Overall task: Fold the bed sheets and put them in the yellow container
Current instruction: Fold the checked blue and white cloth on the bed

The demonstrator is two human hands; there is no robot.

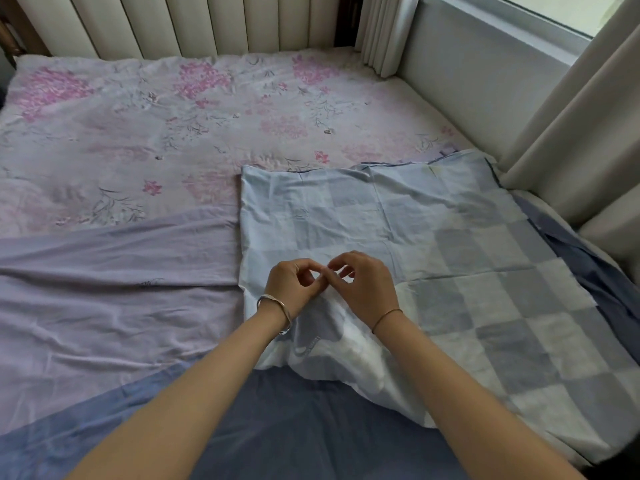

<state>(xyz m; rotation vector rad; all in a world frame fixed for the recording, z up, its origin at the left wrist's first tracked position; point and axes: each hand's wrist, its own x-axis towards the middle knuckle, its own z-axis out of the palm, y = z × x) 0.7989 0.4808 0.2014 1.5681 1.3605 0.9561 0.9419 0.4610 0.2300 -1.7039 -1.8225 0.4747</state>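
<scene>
While the checked sheet [450, 237] lies at three o'clock on the bed [138, 116], left hand [291, 284] and right hand [367, 287] side by side, each grip pinched on its lifted fold

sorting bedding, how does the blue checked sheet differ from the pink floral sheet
The blue checked sheet shows pale squares; the pink floral sheet shows pink blossoms. The checked one is folded, pinched by the left hand and right hand; the floral one lies spread out, untouched. Both are wrinkled.
</scene>
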